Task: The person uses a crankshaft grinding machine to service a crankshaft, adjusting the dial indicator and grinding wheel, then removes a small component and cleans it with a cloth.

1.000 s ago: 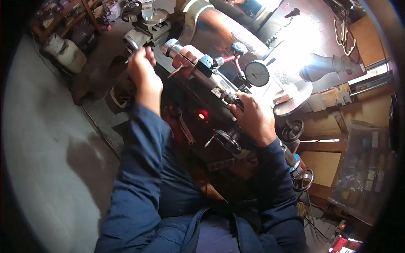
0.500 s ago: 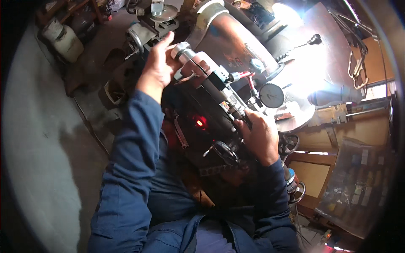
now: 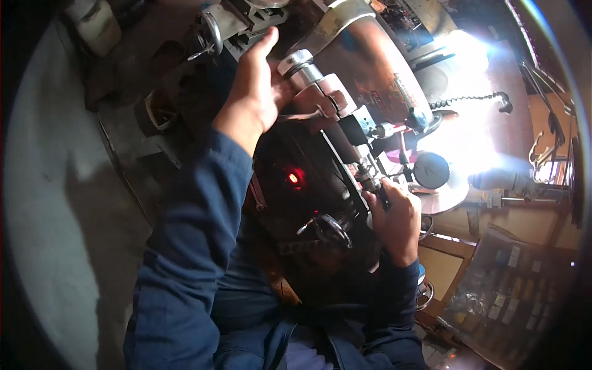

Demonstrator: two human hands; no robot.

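My left hand (image 3: 251, 92) is beside a spindle assembly, thumb raised away from its curled fingers, which reach near the silver knurled end (image 3: 296, 64) and reddish clamp block (image 3: 324, 95). Whether they touch it is unclear. My right hand (image 3: 398, 219) wraps round a small metal fitting (image 3: 368, 176) at the spindle's lower end. A dial gauge (image 3: 430, 171) on a jointed arm (image 3: 402, 145) stands just right of the spindle. A chrome handwheel (image 3: 333, 231) and a red lamp (image 3: 293, 177) are below.
A large curved steel housing (image 3: 376, 55) lies behind the spindle. A bright work light (image 3: 468, 49) glares at upper right. Another handwheel (image 3: 209, 34) is at upper left, a pale container (image 3: 92, 24) on the floor beyond. A plastic bag of parts (image 3: 505, 290) hangs at lower right.
My left hand has moved up and right toward the spindle's knurled end, its thumb lifting. The view has shifted, and my right hand sits lower in the picture, still on the fitting.
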